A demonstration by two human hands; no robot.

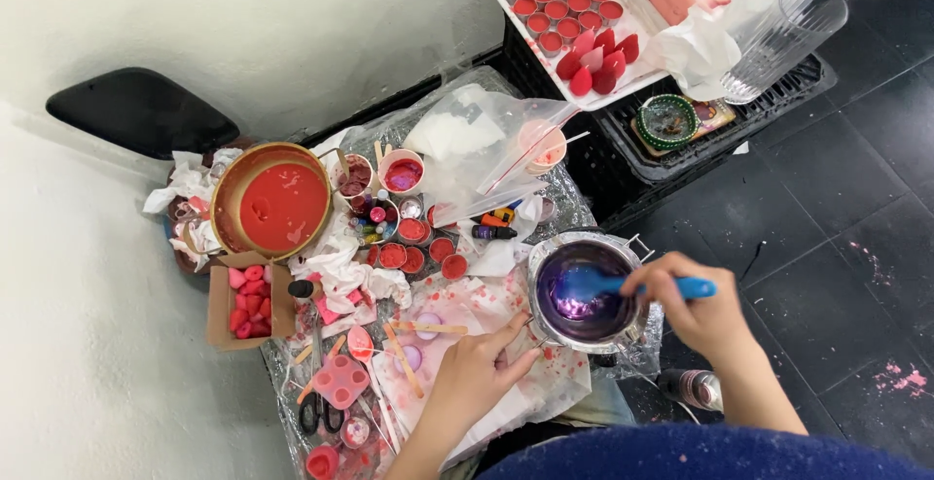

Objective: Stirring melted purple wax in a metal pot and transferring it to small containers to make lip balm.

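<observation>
Bench (506, 397): cluttered, covered with stained paper.
Round pan (272, 203): filled with red wax.
Metal pot (584, 290): purple liquid held inside; rim touched by left hand (477, 378), fingers spread flat, nothing gripped.
Blue spatula (632, 285): long axis near horizontal, blade pointing left into the pot; handle enclosed by right hand (696, 310), fingers curled shut.

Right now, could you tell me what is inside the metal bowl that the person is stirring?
The metal bowl holds glossy purple liquid and the blue spatula, gripped by the right hand. The liquid hides the bowl's bottom.
</observation>
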